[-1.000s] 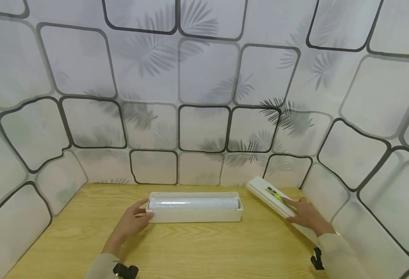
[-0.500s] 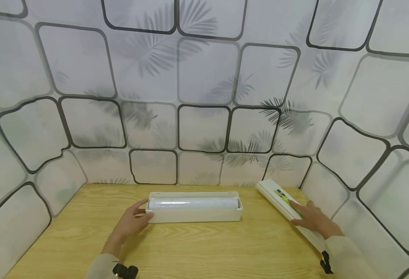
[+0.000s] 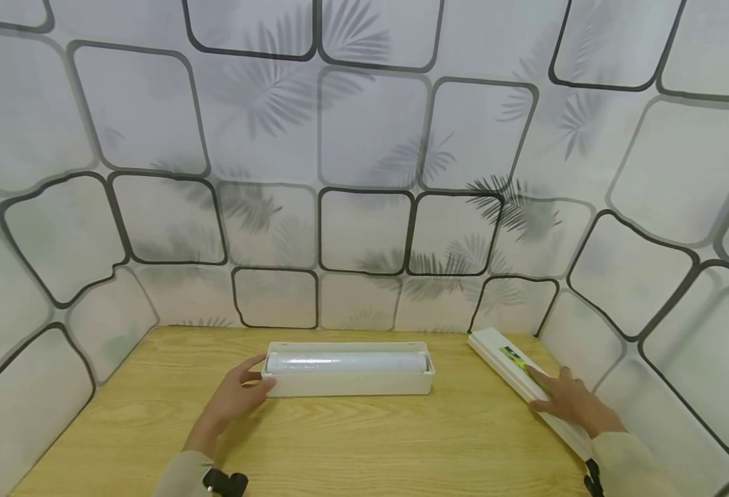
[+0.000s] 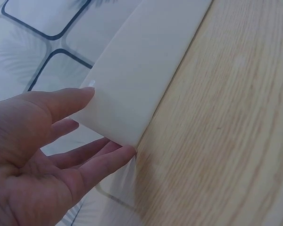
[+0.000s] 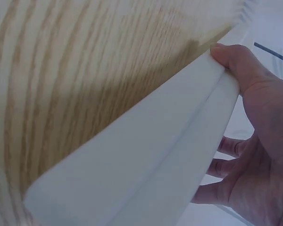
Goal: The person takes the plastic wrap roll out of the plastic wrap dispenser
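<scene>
In the head view, a white cling film dispenser box (image 3: 352, 384) lies lengthwise on the table, uncovered, with a shiny roll of cling film (image 3: 346, 362) inside. My left hand (image 3: 235, 397) holds its left end. The left wrist view has the thumb on the front face of the box (image 4: 137, 70) and fingers at its end. To the right, my right hand (image 3: 572, 402) grips the long white lid (image 3: 507, 369), which slants and bears a green label (image 3: 513, 357). In the right wrist view, the thumb lies over one long edge of the lid (image 5: 137, 146), fingers on the other side.
The wood-grain table (image 3: 352, 442) runs back to a patterned curtain-like wall (image 3: 364, 231). Similar patterned walls stand close on the left and right. The lid and right hand are near the right wall (image 3: 681, 373). A small black device (image 3: 224, 482) is on the left wrist.
My right hand has moved right and slightly toward me, carrying the lid away from the box. My left hand and the box have stayed put.
</scene>
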`<state>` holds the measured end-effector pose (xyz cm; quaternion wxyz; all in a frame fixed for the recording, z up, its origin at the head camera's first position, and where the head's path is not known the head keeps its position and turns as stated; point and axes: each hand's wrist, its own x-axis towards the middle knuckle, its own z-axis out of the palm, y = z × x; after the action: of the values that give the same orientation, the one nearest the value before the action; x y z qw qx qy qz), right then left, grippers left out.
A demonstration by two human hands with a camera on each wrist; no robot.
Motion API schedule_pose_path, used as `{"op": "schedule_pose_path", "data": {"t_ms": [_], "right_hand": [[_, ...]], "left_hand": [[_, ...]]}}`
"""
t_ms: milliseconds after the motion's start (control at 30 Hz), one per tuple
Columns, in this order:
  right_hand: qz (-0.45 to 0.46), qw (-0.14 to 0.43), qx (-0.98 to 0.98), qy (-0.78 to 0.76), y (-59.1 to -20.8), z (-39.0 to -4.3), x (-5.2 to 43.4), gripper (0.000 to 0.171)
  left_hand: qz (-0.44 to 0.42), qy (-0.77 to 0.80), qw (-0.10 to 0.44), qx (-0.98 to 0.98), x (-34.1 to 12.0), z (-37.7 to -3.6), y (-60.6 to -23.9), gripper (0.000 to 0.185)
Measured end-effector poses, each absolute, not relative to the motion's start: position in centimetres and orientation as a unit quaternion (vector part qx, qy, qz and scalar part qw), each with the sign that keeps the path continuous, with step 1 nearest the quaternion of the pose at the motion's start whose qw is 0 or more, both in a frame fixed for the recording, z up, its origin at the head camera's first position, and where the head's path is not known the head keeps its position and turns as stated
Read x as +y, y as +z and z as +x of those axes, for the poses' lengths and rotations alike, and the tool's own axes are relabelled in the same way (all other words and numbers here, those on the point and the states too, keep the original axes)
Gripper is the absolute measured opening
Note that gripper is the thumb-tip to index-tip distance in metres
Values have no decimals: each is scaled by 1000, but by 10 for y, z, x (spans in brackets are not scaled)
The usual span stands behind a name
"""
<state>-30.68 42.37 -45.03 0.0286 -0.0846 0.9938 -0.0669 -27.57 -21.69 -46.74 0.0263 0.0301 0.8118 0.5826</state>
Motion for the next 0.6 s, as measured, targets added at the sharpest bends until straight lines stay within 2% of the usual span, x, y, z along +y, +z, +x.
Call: {"op": "schedule_pose_path", "data": {"t_ms": [267,600], "right_hand": [[-32,67,995,-69,-448,-302,426,92],[-31,81,994,-63,-446,-299,431,92]], "left_hand": [[27,578,22,815,-215,-275,-468,64],[25,583,22,812,-216,-278,-471,65]]}}
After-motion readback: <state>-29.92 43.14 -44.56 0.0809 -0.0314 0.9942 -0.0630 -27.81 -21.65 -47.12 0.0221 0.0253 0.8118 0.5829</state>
